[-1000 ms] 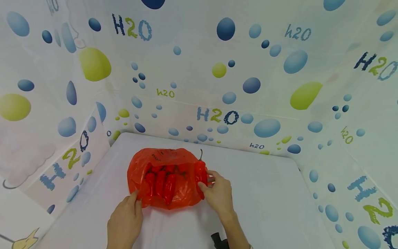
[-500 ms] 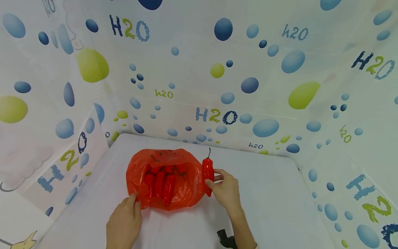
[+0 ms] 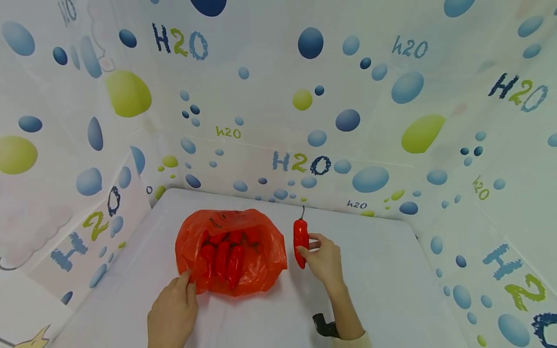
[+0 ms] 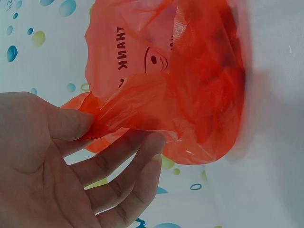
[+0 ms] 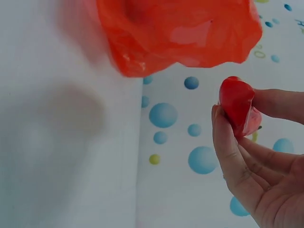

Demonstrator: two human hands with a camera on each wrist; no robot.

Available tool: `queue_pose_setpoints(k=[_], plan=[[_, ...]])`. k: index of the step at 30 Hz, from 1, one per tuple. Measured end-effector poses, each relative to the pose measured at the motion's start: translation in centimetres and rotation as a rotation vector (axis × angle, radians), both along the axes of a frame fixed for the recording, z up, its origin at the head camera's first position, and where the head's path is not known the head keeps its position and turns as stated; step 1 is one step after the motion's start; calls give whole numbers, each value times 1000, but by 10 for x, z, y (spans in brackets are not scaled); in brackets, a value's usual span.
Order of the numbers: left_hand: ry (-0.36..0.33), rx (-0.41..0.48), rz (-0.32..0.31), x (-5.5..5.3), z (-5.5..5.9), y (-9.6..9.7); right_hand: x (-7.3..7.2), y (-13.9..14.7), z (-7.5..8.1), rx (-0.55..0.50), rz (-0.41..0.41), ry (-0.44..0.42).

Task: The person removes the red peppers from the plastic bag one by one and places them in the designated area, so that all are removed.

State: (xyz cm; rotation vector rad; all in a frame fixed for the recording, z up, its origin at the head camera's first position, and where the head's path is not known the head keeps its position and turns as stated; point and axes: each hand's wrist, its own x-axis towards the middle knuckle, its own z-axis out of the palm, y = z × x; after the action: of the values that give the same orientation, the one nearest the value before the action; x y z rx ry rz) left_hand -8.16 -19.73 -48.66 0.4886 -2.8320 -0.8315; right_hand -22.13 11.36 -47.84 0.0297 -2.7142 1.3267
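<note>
A red plastic bag lies on the white table with its mouth facing me; several red chili peppers are inside. My left hand pinches the bag's near left edge between thumb and fingers, which the left wrist view shows close up, along with printed letters on the bag. To the right of the bag, my right hand holds one red chili pepper between thumb and fingers, stem upward. In the right wrist view this pepper is seen end-on, apart from the bag.
The white table extends to the right and in front of the bag. A patterned sheet with blue and green dots hangs behind and at both sides. A black wrist device sits at my right wrist.
My right hand has moved right with the chili pepper, from against the bag's right edge to a gap beside it. My left hand keeps its pinch on the bag.
</note>
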Motion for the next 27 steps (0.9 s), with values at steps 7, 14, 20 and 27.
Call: queue_pose_setpoints(k=[7,14,20,27], plan=[[-11,-2,1,-1,-2,0,-11,10,-11,-1,-5,-9],[21,4,-10,1,-7,0,-23,17,-20,42,-26,-3],[49,3,-12,4,-8,1,-37,30,-30,61,-48,-31],[31,-2,-6,4,-9,-1,-54,44,-45,100,-70,-70]])
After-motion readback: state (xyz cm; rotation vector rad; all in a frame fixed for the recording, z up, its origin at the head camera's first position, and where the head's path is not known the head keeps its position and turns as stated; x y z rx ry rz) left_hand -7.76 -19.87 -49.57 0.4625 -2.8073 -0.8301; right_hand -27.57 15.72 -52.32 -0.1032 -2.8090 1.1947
